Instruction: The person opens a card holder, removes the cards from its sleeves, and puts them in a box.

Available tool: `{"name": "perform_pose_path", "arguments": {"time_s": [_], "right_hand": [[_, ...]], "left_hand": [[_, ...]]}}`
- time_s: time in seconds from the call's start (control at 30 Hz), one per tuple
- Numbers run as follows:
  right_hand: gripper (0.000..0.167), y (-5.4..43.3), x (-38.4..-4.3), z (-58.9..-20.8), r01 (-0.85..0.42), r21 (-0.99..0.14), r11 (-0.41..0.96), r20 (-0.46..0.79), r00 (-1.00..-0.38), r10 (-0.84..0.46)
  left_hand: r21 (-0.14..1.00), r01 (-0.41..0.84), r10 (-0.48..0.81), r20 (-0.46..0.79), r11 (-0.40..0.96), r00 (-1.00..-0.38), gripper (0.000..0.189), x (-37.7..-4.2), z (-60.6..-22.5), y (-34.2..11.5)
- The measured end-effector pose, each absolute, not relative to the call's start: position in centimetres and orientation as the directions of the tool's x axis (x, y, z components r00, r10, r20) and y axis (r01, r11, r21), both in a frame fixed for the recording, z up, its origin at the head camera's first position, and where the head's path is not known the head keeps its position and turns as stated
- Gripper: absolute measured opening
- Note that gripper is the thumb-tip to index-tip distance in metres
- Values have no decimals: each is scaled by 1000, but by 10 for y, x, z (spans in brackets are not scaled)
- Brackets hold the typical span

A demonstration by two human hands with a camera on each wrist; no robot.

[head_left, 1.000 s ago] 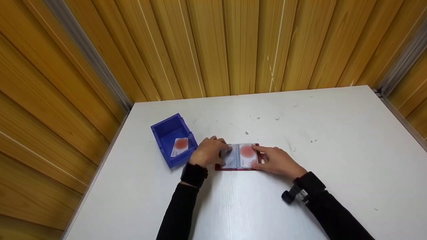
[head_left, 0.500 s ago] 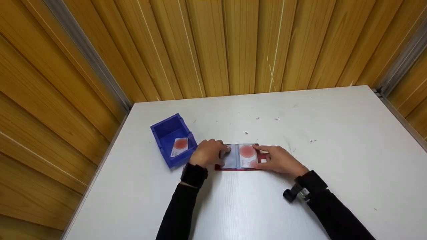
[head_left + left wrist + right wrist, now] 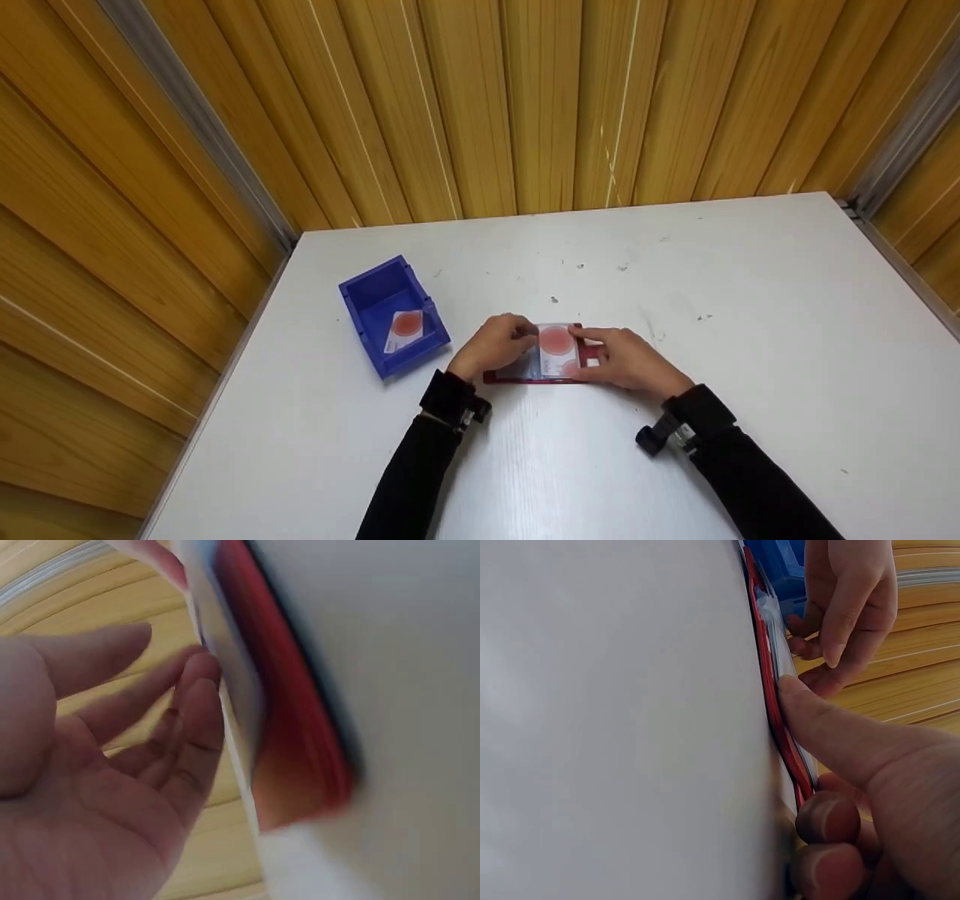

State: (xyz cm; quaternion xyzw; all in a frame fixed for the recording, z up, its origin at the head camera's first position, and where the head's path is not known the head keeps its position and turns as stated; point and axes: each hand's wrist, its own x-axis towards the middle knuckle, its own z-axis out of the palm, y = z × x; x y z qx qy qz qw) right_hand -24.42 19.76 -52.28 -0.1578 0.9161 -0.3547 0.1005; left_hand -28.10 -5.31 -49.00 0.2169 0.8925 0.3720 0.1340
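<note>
A red card holder (image 3: 551,382) with clear plastic sleeves lies spread on the white table. Its right sleeve shows a white card (image 3: 556,341) printed with a red circle. My right hand (image 3: 628,360) grips the right edge of the holder, the thumb lying along the sleeve in the right wrist view. Over the left sleeve is my left hand (image 3: 495,345), partly hiding it. In the left wrist view its bent fingertips (image 3: 202,705) are right at the sleeve's edge, while the thumb stands apart from them.
A blue plastic box (image 3: 411,363) stands left of the holder, with a loose card (image 3: 407,324) bearing a red circle inside. Small scuff marks dot the white tabletop (image 3: 720,285). Wood-patterned panels (image 3: 540,105) rise behind and to the sides.
My left hand has shifted right, from the holder's left edge to near its middle fold. The right hand stays at the right edge, almost still.
</note>
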Motion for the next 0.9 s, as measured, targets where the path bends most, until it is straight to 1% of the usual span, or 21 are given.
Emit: {"name": "perform_pose_path", "arguments": {"time_s": [0.07,0.13,0.2,0.3,0.43,0.57,0.67,0.9], "right_hand": [[81,198,-244,-523,-215,-688,693,-78,-928,-365],[80,198,-244,-524,-212,-695,687,-82,-926,-369],[80,199,-244,-524,-212,-697,685,-83,-925,-371],[80,199,-244,-524,-219,-697,683,-74,-925,-372],[79,199,-244,-522,-246,-692,678,-43,-924,-380],[78,199,-245,-523,-269,-689,673,-21,-921,-389],[78,199,-245,-523,-266,-692,671,-26,-920,-391],[79,199,-246,-523,-252,-701,667,-34,-922,-385]], "left_hand": [[819,127,424,-151,560,-893,23,-280,-491,-51],[881,-14,373,-214,472,-903,25,-278,-492,-50],[914,-93,364,-249,395,-897,28,-278,-493,-48],[935,-157,382,-278,318,-881,31,-278,-494,-45],[940,-231,417,-320,250,-850,34,-277,-493,-43],[933,-274,431,-352,235,-830,37,-278,-495,-44],[932,-279,420,-354,230,-836,36,-279,-497,-44],[949,-258,349,-307,181,-885,27,-280,-499,-43]]}}
